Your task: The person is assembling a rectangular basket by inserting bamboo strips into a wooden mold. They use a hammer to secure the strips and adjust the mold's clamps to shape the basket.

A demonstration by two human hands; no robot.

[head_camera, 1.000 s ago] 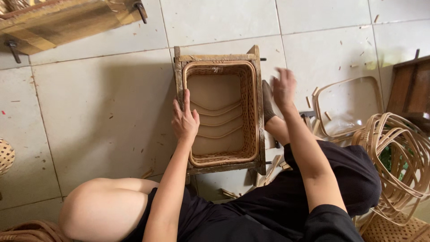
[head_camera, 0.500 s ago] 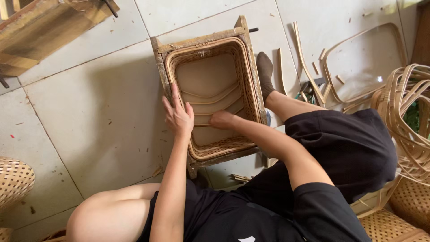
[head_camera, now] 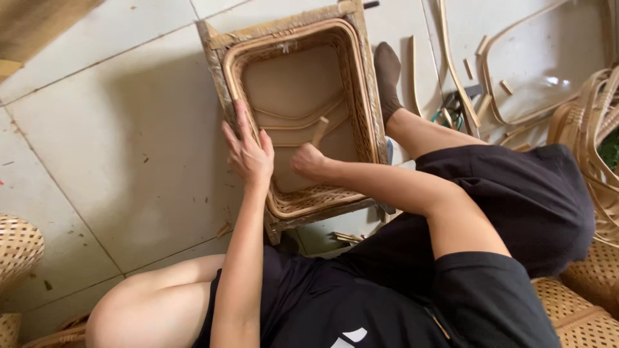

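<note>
**1 head camera, looking straight down**

Only 1 view exists, so nothing is shared. It looks steeply down from the person's head, close over both forearms, onto a tiled floor [head_camera: 116,193]. A rattan basket [head_camera: 293,96] fills the upper centre; the person's lap fills the bottom.

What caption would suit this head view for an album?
Seated on tiles, left hand steadies a rattan frame while right hand holds a short stick inside.

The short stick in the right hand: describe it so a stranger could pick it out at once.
Find the rectangular rattan frame on the pale tiled floor. Inside it, the right hand holds a short stick upright. Unlike the long curved canes behind it, it is straight, stubby and loose from the frame.
</note>
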